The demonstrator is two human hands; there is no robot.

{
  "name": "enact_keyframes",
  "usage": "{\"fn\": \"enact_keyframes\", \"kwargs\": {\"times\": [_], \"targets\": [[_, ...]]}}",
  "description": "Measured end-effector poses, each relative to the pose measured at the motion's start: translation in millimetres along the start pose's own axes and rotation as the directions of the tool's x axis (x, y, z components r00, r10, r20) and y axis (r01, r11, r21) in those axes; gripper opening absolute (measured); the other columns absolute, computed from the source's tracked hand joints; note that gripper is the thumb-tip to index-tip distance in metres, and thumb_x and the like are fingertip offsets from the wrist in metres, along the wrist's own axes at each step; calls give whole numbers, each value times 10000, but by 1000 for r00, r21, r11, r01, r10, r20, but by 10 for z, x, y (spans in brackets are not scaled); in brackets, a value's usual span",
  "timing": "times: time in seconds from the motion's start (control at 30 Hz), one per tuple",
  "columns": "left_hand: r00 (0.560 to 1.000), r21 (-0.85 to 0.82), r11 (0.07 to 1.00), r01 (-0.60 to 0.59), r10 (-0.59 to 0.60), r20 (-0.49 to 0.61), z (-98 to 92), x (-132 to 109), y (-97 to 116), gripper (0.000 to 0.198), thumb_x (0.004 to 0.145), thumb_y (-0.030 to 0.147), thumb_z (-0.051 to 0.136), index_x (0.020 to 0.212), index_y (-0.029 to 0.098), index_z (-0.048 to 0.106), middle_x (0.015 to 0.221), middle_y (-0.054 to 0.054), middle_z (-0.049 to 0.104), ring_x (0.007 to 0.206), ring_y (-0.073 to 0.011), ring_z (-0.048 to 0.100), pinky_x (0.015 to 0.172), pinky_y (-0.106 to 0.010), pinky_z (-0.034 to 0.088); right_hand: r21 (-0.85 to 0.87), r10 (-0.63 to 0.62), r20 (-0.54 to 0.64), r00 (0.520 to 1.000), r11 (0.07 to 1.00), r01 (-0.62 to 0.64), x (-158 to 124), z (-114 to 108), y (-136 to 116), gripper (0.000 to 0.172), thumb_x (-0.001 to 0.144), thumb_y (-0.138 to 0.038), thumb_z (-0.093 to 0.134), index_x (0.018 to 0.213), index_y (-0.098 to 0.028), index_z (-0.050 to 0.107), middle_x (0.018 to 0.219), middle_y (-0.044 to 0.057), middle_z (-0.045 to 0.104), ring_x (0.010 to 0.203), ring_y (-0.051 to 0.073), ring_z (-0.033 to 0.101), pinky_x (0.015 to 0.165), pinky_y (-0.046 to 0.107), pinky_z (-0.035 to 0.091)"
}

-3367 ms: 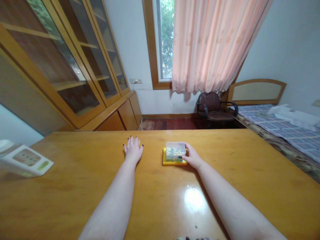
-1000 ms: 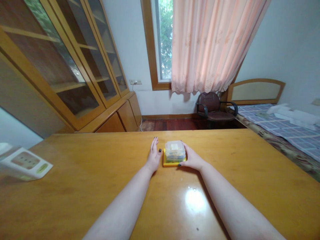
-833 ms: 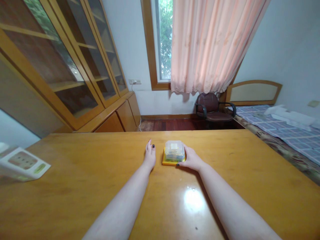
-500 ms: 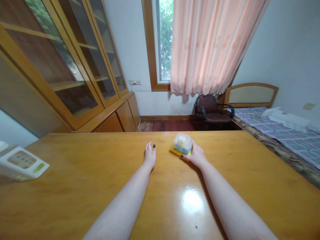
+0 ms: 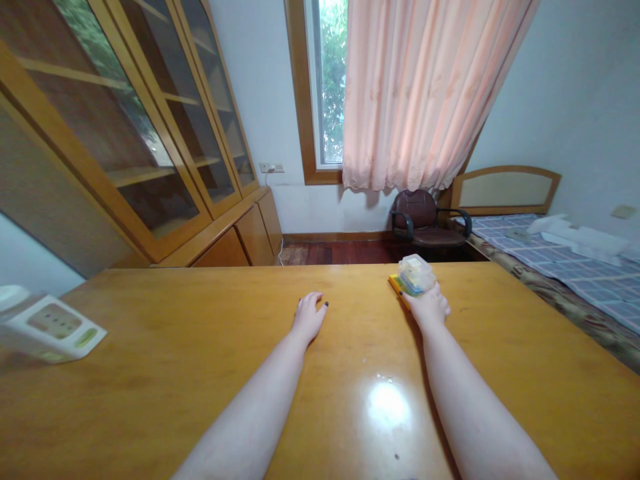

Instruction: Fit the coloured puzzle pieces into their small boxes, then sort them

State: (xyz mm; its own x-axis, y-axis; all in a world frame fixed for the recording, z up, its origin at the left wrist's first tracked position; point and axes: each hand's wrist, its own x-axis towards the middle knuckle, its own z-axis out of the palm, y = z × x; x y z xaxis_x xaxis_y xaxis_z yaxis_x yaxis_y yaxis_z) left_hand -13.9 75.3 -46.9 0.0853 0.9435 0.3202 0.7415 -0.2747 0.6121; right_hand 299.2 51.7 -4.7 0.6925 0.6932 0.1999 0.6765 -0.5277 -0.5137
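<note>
My right hand (image 5: 429,305) is closed around a small clear plastic box (image 5: 416,272) at the far right part of the wooden table (image 5: 200,387). Blue and yellow items show through the box's wall, too small to name. Under the box is a flat yellow-orange piece (image 5: 399,287); whether the two are joined I cannot tell. My left hand (image 5: 309,316) rests near the middle of the table, fingers apart and slightly bent, holding nothing. Dark nail polish shows on both hands.
A white container with a patterned label (image 5: 55,327) lies at the table's left. Beyond the table's far edge stand a glass-door cabinet (image 5: 190,140), a dark red armchair (image 5: 430,223) and a bed (image 5: 560,260) with white packing pieces (image 5: 585,240).
My right hand has moved the clear box and the yellow-orange piece to the right and turned them. My left hand has shifted slightly right, its fingers more bent.
</note>
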Motion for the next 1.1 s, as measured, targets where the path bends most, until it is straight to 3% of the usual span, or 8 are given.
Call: {"fn": "enact_keyframes", "kwargs": {"times": [0.5, 0.77, 1.1], "targets": [[1000, -11, 1000, -15, 15, -8, -25, -10, 18, 232, 795, 243, 528, 989, 184, 640, 1091, -65, 629, 1073, -220, 542, 988, -410, 404, 29, 229, -122, 966, 973, -228, 284, -24, 336, 1042, 609, -554, 664, 1377, -24, 200, 1279, 304, 439, 1195, 399, 390, 963, 504, 283], [1000, -18, 1000, -12, 12, -11, -35, -15, 34, 232, 783, 216, 539, 988, 183, 642, 1087, -65, 628, 1073, -219, 542, 990, -401, 405, 79, 183, -161, 970, 982, -172, 382, 42, 489, 937, 631, -562, 647, 1338, -67, 283, 1299, 277, 438, 1216, 366, 391, 1001, 517, 250], [1000, 1, 1000, 15, -15, 10, -23, -2, 25, 234, 791, 210, 540, 1001, 186, 640, 1106, -52, 625, 1078, -192, 531, 997, -352, 388, 139, 169, -110, 979, 978, -153, 442, 87, 568, 947, 640, -550, 638, 1367, -80, 253, 1392, 256, 345, 1326, 315, 244, 1061, 564, 109]]}}
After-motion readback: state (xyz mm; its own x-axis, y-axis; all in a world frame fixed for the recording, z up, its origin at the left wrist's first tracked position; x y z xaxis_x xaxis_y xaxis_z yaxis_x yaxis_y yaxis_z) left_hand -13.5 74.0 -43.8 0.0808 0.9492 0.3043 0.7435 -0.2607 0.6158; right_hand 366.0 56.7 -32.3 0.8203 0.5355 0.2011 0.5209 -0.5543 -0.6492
